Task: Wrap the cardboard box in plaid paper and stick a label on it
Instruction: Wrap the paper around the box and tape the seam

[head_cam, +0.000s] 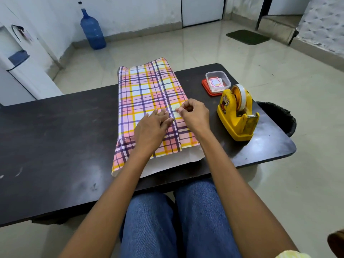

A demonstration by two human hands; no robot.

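Plaid paper [149,94] lies wrapped round a long flat shape on the dark table [55,127], just left of the yellow tape dispenser [236,116]. The cardboard box is fully covered and we cannot see it. One flap overlaps the other, and the seam runs lengthwise along the top, on the side of the parcel towards the dispenser. At the end nearer than the dispenser the paper stands open and shows its white underside.

Our left hand [150,127] rests flat on the paper, fingers straight and close together, with the fingertips touching the seam on the side away from the dispenser. Our right hand [193,114] sits between the seam and the dispenser with its fingers curled. Its thumb and forefinger pinch a small pale piece of tape [177,110] down at the seam.

Just behind the dispenser stands a clear tub [217,75] on a red lid, with labels [215,83] inside. To the right of the dispenser, past the table's edge, is a black bin [279,116].
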